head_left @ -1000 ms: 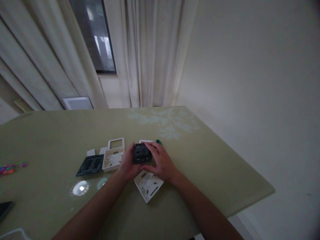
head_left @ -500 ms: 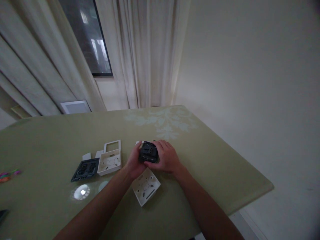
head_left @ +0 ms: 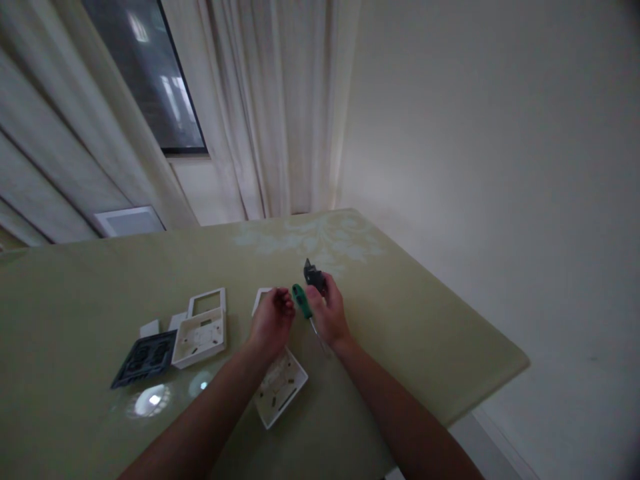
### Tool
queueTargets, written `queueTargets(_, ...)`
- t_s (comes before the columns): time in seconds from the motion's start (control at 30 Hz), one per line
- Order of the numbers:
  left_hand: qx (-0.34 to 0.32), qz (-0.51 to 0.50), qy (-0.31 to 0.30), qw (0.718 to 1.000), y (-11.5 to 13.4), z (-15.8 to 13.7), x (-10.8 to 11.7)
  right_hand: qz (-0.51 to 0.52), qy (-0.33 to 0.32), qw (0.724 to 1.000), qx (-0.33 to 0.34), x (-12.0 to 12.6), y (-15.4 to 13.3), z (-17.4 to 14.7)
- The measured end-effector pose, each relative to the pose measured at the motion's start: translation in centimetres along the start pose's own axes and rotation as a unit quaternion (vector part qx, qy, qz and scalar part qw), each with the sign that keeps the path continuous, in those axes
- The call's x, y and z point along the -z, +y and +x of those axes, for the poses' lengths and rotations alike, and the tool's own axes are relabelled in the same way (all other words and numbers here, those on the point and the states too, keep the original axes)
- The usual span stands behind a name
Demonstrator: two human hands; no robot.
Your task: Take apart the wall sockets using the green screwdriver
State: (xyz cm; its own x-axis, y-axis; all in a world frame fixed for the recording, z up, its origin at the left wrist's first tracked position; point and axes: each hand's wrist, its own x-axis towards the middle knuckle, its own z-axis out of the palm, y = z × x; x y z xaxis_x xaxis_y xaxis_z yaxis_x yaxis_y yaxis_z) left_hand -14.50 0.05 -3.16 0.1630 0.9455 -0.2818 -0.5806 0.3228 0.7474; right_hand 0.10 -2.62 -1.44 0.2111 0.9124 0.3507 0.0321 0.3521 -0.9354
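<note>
My right hand (head_left: 327, 313) grips a black electrical fitting (head_left: 314, 275), apparently a wall switch or socket module, tilted on edge. Just left of it, my left hand (head_left: 273, 320) has its fingers curled together; whether something small is pinched in them cannot be seen. Between the two hands shows a screwdriver with a green handle (head_left: 301, 300), its thin shaft pointing down and right. It appears to lie on the table beneath the hands. A white back box (head_left: 283, 387) sits below my left wrist, partly covered by the forearm. A white frame (head_left: 260, 298) peeks out behind my left hand.
To the left stand a second white back box (head_left: 201, 337), a white rectangular frame (head_left: 207, 303), a dark panel (head_left: 145, 357) and small white plates (head_left: 150, 328). The green-covered table (head_left: 390, 320) ends at a right edge by the wall (head_left: 475, 167). Curtains (head_left: 280, 120) hang behind.
The black fitting was between both hands; now my right hand alone has it, turned on edge. My left hand has come away to the left. The green screwdriver has come into sight.
</note>
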Motion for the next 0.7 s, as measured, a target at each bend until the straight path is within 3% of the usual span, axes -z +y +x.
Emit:
queueTargets(0.1,-0.045,0.153,-0.008,0.987,1.5,1.1,1.0,0.109,0.017,0.992,-0.057,0.3,0.0,0.8)
queueTargets(0.2,-0.096,0.316,-0.026,0.944,3.0,2.4,1.8,0.201,0.024,0.974,-0.103,0.3,0.1,1.2)
queueTargets(0.43,-0.194,0.585,-0.095,0.782,3.2,4.5,2.8,0.307,0.034,0.936,-0.167,0.1,0.2,0.7)
queueTargets(0.7,-0.248,0.738,-0.139,0.612,3.3,3.9,5.0,0.304,0.059,0.932,-0.187,0.3,0.8,1.1)
